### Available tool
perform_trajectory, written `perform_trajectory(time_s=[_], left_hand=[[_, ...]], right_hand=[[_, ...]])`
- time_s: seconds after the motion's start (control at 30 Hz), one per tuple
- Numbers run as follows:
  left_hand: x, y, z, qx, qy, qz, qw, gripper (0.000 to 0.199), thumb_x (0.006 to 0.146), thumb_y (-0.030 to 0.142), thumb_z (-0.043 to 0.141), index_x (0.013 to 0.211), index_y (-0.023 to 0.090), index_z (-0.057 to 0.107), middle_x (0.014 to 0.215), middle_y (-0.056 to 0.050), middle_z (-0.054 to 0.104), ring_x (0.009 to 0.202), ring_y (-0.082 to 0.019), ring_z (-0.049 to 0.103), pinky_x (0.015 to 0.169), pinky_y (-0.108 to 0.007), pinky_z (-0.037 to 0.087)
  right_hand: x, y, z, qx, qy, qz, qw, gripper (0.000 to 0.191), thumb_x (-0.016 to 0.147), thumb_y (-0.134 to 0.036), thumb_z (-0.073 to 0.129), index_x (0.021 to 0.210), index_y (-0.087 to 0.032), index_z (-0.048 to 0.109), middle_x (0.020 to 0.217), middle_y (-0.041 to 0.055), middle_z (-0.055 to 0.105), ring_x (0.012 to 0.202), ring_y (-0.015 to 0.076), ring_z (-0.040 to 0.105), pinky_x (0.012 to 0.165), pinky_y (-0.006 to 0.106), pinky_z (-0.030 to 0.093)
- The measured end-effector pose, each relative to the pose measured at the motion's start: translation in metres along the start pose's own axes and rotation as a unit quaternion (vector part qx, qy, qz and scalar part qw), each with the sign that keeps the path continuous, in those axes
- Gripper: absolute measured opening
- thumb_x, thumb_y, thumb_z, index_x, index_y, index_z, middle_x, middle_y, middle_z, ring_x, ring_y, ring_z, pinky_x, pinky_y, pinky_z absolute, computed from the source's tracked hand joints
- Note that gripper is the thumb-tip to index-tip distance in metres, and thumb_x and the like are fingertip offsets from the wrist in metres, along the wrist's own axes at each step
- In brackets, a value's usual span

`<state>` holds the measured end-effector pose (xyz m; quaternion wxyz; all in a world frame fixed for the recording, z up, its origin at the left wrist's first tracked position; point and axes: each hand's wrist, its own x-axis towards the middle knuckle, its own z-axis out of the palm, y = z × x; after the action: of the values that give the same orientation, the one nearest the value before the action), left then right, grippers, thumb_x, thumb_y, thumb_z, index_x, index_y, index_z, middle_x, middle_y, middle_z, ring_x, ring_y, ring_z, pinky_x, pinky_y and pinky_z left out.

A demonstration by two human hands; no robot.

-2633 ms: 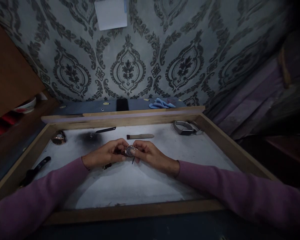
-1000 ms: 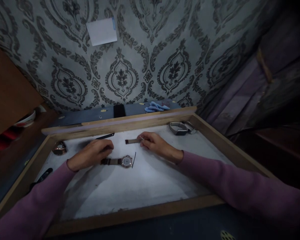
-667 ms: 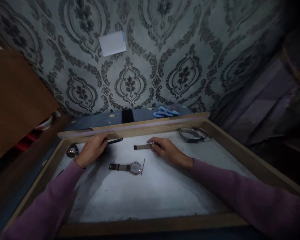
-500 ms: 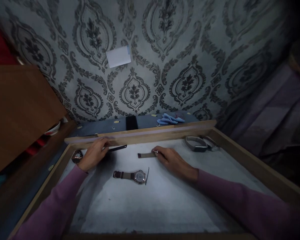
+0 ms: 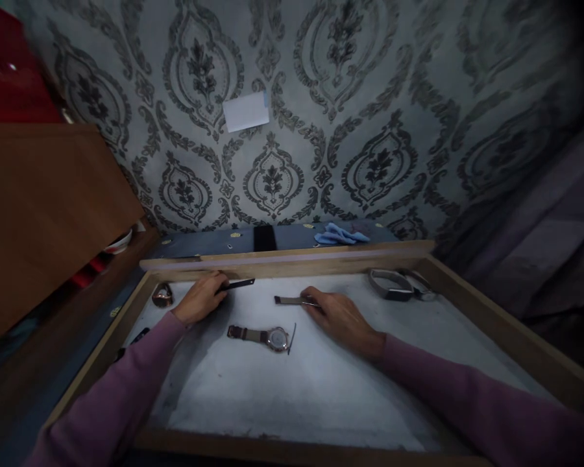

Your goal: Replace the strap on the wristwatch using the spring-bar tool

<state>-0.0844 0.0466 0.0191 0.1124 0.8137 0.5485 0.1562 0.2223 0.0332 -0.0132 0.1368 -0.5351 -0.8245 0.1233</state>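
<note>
My left hand point(image 5: 202, 298) is closed around one end of a flat black strip point(image 5: 241, 283) with a small hole at its tip, near the tray's far side. In my right hand point(image 5: 343, 318), fingers pinch a loose grey-brown watch strap piece point(image 5: 288, 300) with a dark end; a thin shiny metal bit shows at the fingertips, too small to name. Between the hands and nearer me lies a wristwatch point(image 5: 277, 338), face up, with a strap and buckle attached on its left side only. A thin dark curved pin or strip point(image 5: 292, 338) lies at its right edge.
A wooden-rimmed tray point(image 5: 292, 256) with a whitish base holds everything. Another watch point(image 5: 162, 295) sits at its far left corner, a grey-banded watch point(image 5: 390, 285) at the far right. Beyond the rim are a blue cloth point(image 5: 340, 234) and a black flat object point(image 5: 264, 238).
The view has shifted slightly, so the tray's contents appear further right. My left hand has moved a little right along the black strip. My right hand keeps its pinch on the strap piece.
</note>
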Motion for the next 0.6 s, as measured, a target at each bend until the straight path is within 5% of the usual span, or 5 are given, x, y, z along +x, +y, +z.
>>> perform_trajectory(time_s=[0.3,0.6], left_hand=[[-0.002,-0.008,-0.025,-0.015,0.054,-0.018,0.998,0.021,0.082,0.022,0.043,0.094,0.016,0.059,0.084,-0.005,0.063,0.08,-0.021,0.057,0.076,-0.033,0.044],[-0.022,0.041,-0.01,-0.001,0.004,0.089,0.996,0.022,0.089,0.022,0.041,0.096,0.019,0.061,0.093,-0.007,0.067,0.086,-0.023,0.06,0.078,-0.035,0.043]], right_hand=[[0.001,0.004,0.007,0.005,0.026,-0.025,0.999,0.027,0.092,-0.026,0.045,0.114,-0.014,0.056,0.084,0.0091,0.072,0.073,0.0221,0.065,0.064,0.027,0.039],[-0.007,0.0,0.005,0.002,0.029,-0.016,0.999,0.028,0.091,-0.022,0.047,0.117,-0.018,0.055,0.084,0.0042,0.071,0.075,0.0188,0.064,0.065,0.025,0.038]])
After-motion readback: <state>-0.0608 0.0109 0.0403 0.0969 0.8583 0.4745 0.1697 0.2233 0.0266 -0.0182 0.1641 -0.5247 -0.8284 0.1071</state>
